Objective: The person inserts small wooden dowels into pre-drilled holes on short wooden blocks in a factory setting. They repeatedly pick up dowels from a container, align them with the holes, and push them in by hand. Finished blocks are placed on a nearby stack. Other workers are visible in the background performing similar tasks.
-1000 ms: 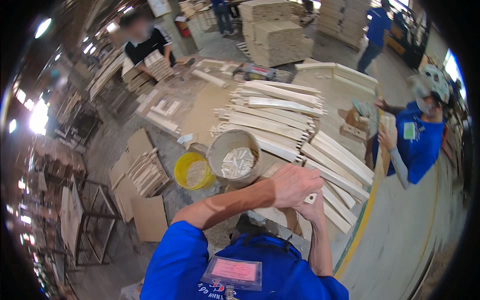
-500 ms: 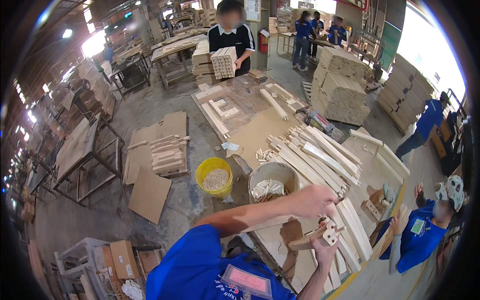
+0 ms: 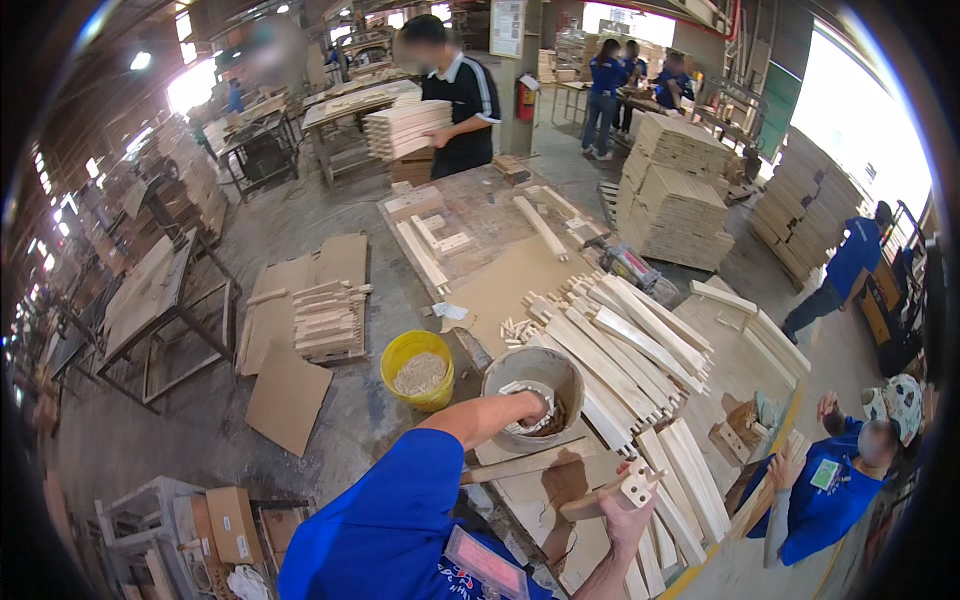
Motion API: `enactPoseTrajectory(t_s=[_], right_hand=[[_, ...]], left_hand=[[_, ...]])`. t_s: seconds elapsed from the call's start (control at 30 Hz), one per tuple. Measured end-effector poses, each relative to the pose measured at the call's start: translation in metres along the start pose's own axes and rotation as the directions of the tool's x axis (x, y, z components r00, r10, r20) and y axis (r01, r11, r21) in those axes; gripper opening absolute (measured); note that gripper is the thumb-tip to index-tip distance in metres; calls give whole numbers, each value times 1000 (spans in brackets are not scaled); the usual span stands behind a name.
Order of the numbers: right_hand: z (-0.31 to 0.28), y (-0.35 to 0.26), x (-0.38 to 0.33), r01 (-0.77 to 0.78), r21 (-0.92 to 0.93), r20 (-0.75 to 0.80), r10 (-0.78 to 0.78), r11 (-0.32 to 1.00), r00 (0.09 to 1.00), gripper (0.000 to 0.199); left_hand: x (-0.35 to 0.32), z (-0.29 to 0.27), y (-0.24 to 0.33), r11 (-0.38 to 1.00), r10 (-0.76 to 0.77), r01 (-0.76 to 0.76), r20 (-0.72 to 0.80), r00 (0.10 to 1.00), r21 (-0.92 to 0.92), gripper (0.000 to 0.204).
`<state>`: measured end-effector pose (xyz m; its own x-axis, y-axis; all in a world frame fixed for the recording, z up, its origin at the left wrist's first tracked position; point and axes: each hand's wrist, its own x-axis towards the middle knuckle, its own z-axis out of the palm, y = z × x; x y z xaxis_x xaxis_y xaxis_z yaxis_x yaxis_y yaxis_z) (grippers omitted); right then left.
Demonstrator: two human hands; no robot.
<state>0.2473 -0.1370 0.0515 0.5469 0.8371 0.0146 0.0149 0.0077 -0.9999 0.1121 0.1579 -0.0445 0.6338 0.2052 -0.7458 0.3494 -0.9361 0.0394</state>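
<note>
My left hand [image 3: 528, 406] is down inside a grey bucket [image 3: 572, 375] that holds small wooden dowels; its fingers are hidden there. My right hand [image 3: 628, 522] is closed around a pale wooden furniture part [image 3: 592, 503], its end face turned up. Drilled holes show in that face, and a dowel [image 3: 655, 477] sticks out of it. To the right of the grey bucket lie several long wooden pieces [image 3: 620, 350] in a row, many with pegs at their ends. A few loose dowels [image 3: 516, 330] rest behind the bucket on the bench.
A yellow bucket [image 3: 388, 368] of small beige pieces stands on the floor, left of the workbench [image 3: 480, 200]. Beyond the bench, a person [image 3: 465, 105] carries stacked wood. Another person [image 3: 835, 490] in blue is at the right. Cardboard [image 3: 285, 400] and wooden strips [image 3: 330, 320] lie at the left.
My left hand has moved from above the furniture part, left and down into the grey bucket. My right hand keeps hold of the part. The person beyond the bench has turned with the wood.
</note>
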Motion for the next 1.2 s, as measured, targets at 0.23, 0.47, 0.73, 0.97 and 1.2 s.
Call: enactPoseTrajectory(t_s=[0.23,0.47,0.73,0.97,1.2], right_hand=[[-4,16,-8,-12,65,-90,18,998,996,70],[-6,15,-4,17,76,-74,-12,997,997,67],[-1,-6,0,-120,-59,-23,119,991,993,73],[-2,-17,-18,113,197,-117,-91,974,989,71],[3,-32,-22,129,183,-111,-110,975,988,69]], left_hand=[[6,0,6,998,-15,16,24,1000,-60,29],[-5,-5,-2,907,-161,80,-165,973,-413,21],[-26,13,5,874,-65,-196,-508,859,-444,33],[-51,16,0,599,-133,-389,-566,814,-700,28],[-65,10,16,41,-277,-433,-427,861,-900,18]])
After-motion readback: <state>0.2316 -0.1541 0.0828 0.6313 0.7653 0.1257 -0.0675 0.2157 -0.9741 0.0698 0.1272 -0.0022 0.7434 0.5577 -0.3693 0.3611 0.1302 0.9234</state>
